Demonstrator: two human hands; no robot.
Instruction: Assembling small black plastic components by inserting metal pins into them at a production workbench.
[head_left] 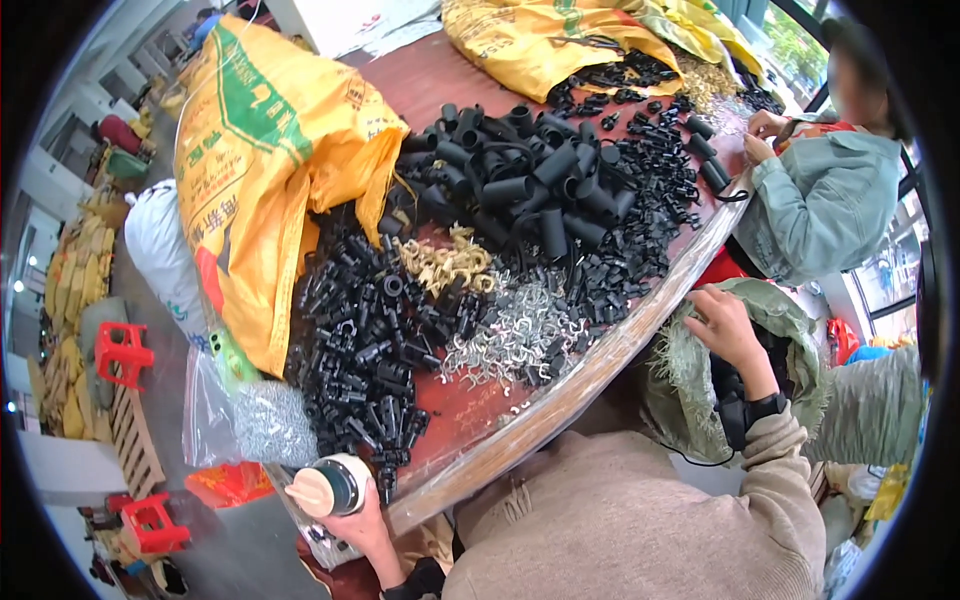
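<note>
My left hand grips a round bottle with a cream cap and dark green body, held low beside the table's near corner. My right hand rests with fingers apart on the rim of a green woven sack at the table's right edge and holds nothing I can see. A heap of small black plastic fittings lies on the dark red table, with silver metal clips and a few brass-coloured clips beside them. Larger black tube pieces are piled further back.
A big yellow woven sack lies on the table's left, another yellow sack at the back. A person in a pale green jacket works at the far right. A clear bag of silver clips hangs off the left edge. Red stools stand on the floor.
</note>
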